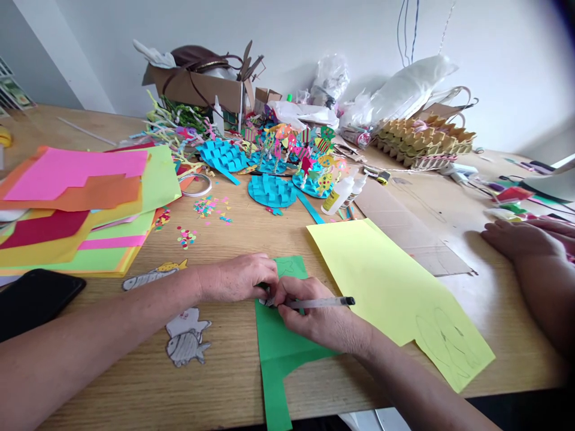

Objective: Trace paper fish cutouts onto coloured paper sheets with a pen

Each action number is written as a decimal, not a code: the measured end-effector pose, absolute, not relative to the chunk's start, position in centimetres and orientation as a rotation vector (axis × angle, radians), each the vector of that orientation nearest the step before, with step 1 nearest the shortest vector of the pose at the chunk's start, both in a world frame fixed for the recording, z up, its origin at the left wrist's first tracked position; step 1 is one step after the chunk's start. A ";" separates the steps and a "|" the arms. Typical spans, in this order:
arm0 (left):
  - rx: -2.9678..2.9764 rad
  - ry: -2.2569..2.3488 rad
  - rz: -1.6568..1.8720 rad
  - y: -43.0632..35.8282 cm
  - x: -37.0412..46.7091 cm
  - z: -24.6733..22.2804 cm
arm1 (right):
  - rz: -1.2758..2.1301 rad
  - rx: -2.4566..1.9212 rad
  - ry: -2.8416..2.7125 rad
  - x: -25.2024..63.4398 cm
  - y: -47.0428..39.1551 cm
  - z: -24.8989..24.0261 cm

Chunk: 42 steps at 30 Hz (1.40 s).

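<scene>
Head view: my right hand (323,311) pinches a pen (320,303) low on its barrel, its tip hidden by my fingers, probably for fine control. My left hand (249,278) is bunched narrow, pressing a small pale cutout (266,301) onto the green paper (277,344), seemingly to stop it sliding; its shape I cannot tell. That sheet lies flat before me, likely so both hands reach it easily. A grey fish cutout (186,349) rests to its left, apparently set clear of my pen. Yellow paper (377,269) with drawn outlines lies to the right, beyond my writing hand, near another person's hands (523,239).
</scene>
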<state>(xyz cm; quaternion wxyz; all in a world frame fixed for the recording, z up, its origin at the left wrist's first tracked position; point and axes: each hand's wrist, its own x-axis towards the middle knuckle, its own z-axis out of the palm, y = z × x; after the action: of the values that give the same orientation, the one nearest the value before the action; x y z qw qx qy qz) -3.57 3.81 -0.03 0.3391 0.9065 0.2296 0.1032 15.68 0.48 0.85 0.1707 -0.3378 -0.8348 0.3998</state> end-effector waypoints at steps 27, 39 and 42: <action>2.370 0.626 0.266 3.8 -3.6 -0.1 | 1.076 -1.019 -2.306 14.6 -0.3 -0.2; 2.356 0.634 0.245 4.1 -3.6 0.0 | 1.072 -1.034 -2.260 14.6 -0.3 0.0; 2.350 0.629 0.234 4.0 -3.7 0.1 | 1.090 -1.029 -2.267 14.7 -0.2 0.0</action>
<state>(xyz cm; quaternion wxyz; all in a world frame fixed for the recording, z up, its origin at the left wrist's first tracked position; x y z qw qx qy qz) -3.71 4.03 0.11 0.3419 0.9036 0.2418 0.0900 14.66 -0.18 0.01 0.2102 -0.3701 -0.8154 0.3922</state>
